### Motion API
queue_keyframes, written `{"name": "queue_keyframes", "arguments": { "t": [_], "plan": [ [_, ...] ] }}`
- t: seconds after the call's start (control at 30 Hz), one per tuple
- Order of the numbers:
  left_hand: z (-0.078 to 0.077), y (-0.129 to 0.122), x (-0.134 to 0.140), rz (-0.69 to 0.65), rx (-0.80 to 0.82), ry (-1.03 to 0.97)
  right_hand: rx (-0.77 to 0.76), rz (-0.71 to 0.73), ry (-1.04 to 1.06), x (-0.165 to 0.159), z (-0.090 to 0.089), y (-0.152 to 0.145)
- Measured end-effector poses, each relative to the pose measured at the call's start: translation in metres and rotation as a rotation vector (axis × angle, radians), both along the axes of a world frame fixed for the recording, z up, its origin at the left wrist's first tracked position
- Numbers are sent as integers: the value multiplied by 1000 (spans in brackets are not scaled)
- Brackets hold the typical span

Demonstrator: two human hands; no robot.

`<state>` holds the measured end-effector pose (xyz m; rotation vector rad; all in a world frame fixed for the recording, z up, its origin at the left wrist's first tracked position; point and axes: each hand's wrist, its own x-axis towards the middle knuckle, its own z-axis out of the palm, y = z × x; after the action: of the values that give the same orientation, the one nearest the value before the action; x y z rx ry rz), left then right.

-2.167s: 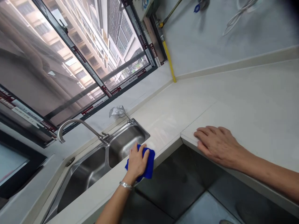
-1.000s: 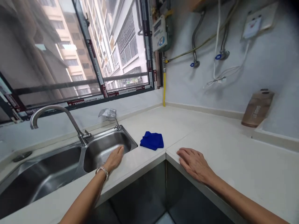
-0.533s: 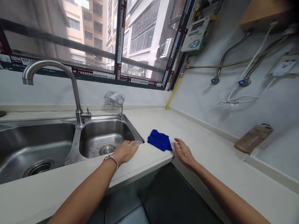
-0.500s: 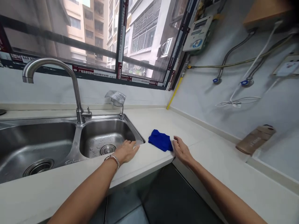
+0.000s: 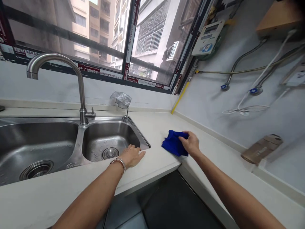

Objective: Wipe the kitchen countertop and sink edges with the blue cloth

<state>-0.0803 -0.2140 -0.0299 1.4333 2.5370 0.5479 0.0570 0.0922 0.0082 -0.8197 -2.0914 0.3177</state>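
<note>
A blue cloth (image 5: 174, 143) is pinched at its right side by my right hand (image 5: 191, 142), thumb and fingers closed on it. It is bunched and partly raised above the white countertop (image 5: 152, 162); whether its lower edge touches the surface I cannot tell. My left hand (image 5: 131, 156), with a bracelet at the wrist, rests palm down at the front rim of the steel sink (image 5: 79, 146), fingers spread and holding nothing.
A curved steel faucet (image 5: 82, 92) rises behind the two basins. A silver-wrapped fixture (image 5: 121, 99) stands at the sink's back corner. A brown package (image 5: 262, 149) leans by the right wall, below hoses and valves (image 5: 255, 91). Windows line the back.
My right hand has closed on the blue cloth and pulled it a little to the right, lifting part of it. My left hand stays at the sink rim. The view has shifted slightly.
</note>
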Motion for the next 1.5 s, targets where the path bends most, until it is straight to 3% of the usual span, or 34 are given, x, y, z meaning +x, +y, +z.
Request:
{"name": "queue_keyframes", "arguments": {
  "t": [0.13,0.23,0.33,0.4,0.53,0.63,0.73,0.93,1.1,1.2,1.33,1.43,1.5],
  "plan": [
    [3,0,0,-1,-11,-16,299,-26,-51,41,51,0],
    [6,1,-1,-1,-19,-28,421,76,-318,72,62,-15],
    [7,2,-2,-3,-24,-43,224,217,-616,94,55,-30],
    [7,2,-3,-5,-27,-51,136,205,-679,103,46,-32],
    [8,1,-2,11,-36,-52,253,257,-675,106,8,-28],
    [11,-2,4,30,-46,-32,194,229,-748,102,-29,-25],
    [14,-3,11,47,-63,-8,137,169,-739,96,-50,-21],
    [20,3,14,70,-114,-4,14,2,-724,69,-43,3],
    [18,4,14,78,-125,-19,-27,-36,-734,18,-40,5],
    [17,4,14,83,-128,-28,-7,59,-751,-18,-40,-21],
    [14,7,9,53,-115,-45,65,240,-757,-52,-37,-82],
    [12,8,3,30,-97,-64,123,360,-756,-53,-33,-115],
    [12,6,0,22,-84,-81,133,411,-767,-40,-31,-119]
  ]
}}
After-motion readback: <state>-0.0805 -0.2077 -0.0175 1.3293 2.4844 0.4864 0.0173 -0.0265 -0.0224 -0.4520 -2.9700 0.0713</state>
